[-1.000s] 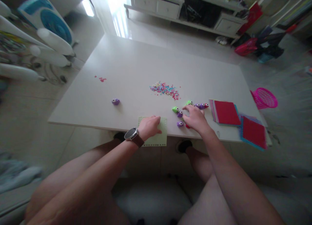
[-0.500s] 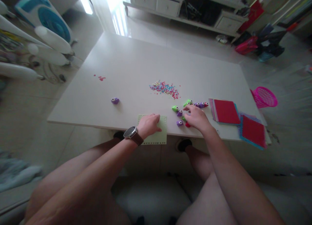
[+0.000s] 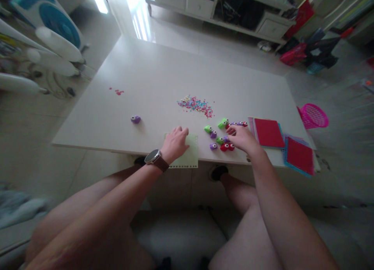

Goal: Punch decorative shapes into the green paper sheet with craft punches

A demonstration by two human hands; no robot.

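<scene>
My left hand (image 3: pixel 174 143), with a watch (image 3: pixel 153 157) on its wrist, rests on a pale green sheet of paper (image 3: pixel 189 155). Its fingers are bent and apart. Small notches line the sheet's lower edge, which juts past the table edge. To the right, my right hand (image 3: pixel 241 137) hovers over several small paper punches with eye-like dots, its fingers loosely curled and apart. Its thumb is close to a purple punch (image 3: pixel 226 139); whether they touch I cannot tell. Red punches (image 3: pixel 224 147) and a green punch (image 3: pixel 208 128) stand around it. Another purple punch (image 3: pixel 135 119) sits alone on the left.
A heap of coloured confetti (image 3: pixel 195 104) lies mid-table (image 3: pixel 163 75), with a few pink bits (image 3: pixel 118 92) at left. Stacks of coloured sheets (image 3: pixel 267 133) (image 3: pixel 299 155) lie at the right end. Beyond the table stands a pink basket (image 3: pixel 314 115).
My right hand has moved slightly right, uncovering more red and purple punches. The left hand's fingers have spread and shifted up a little on the sheet. The view has shifted slightly.
</scene>
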